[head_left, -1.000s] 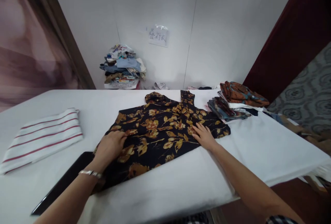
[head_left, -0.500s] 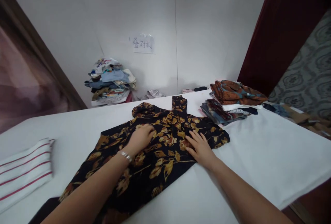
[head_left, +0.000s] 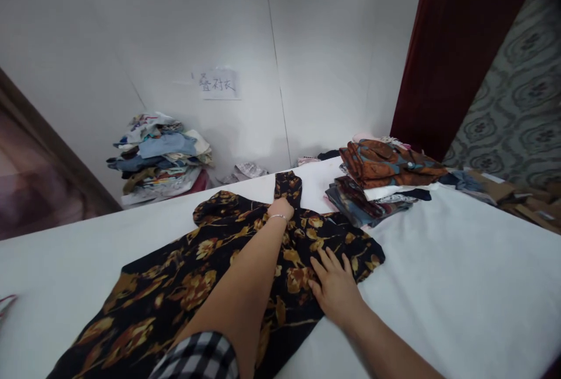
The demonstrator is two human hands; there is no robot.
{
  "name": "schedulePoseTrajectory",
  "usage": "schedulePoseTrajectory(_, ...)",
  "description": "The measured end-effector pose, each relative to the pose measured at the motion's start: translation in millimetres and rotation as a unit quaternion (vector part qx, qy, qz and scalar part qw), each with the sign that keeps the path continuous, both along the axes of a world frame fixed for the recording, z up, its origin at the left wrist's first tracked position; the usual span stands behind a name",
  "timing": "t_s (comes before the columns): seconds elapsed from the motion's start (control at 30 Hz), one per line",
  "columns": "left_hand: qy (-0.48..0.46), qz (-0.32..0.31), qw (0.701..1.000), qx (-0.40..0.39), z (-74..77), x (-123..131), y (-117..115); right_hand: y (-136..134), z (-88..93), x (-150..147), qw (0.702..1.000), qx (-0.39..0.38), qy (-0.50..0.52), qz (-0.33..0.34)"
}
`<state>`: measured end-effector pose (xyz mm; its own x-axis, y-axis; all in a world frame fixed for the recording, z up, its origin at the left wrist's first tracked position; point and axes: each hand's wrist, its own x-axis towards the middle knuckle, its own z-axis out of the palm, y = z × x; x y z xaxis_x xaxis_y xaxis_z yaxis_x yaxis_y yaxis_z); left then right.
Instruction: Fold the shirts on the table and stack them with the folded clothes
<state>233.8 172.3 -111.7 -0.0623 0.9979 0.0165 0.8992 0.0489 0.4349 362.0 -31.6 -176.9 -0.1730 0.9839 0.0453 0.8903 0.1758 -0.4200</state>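
A black shirt with gold and brown flowers [head_left: 197, 285] lies spread over the white table, its collar [head_left: 288, 183] towards the wall and its sleeves out to both sides. At the base of the collar, my left hand [head_left: 281, 208] is closed on the cloth, its fingertips hidden from view. My right hand [head_left: 335, 285] rests flat on the right part of the shirt below the sleeve [head_left: 366, 250], with fingers spread. My left forearm covers part of the shirt's middle.
Folded clothes [head_left: 390, 166] are stacked on the table at the back right, close to the right sleeve. Behind the table's far edge stands a tall pile of clothes [head_left: 162, 154]. A paper sign [head_left: 220, 84] hangs on the wall. Cardboard [head_left: 495, 186] lies at far right.
My left hand has moved from the shirt's left-middle up to the collar. My right hand stays flat on the cloth. The view has turned right, leaving the striped garment almost out of frame.
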Motion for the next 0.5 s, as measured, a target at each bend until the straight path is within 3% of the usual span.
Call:
schedulePoseTrajectory(0.1,-0.046,0.008,0.998,0.04,17.5,-5.2,-1.9,0.0,2.6,0.0,1.0,-0.009,0.007,0.0)
schedulePoseTrajectory(0.2,-0.108,0.004,0.989,0.1,38.6,-16.9,-32.6,-0.1,8.7,1.8,1.0,-0.017,0.018,-0.005)
schedulePoseTrajectory(0.27,-0.147,-0.006,0.981,0.125,44.2,-31.6,-77.1,-0.7,14.0,3.7,0.999,-0.018,0.032,-0.013)
schedulePoseTrajectory(0.33,-0.171,-0.043,0.977,0.12,42.1,-52.0,-136.2,-1.8,19.0,5.1,0.999,-0.008,0.046,-0.021)
schedulePoseTrajectory(0.4,-0.176,-0.174,0.968,0.052,39.5,-74.1,-194.8,-3.3,22.7,5.1,0.998,0.002,0.05,-0.025)
schedulePoseTrajectory(0.5,-0.11,-0.192,0.975,0.028,47.4,-96.3,-245.4,-5.5,25.1,2.5,0.999,0.009,0.03,-0.025)
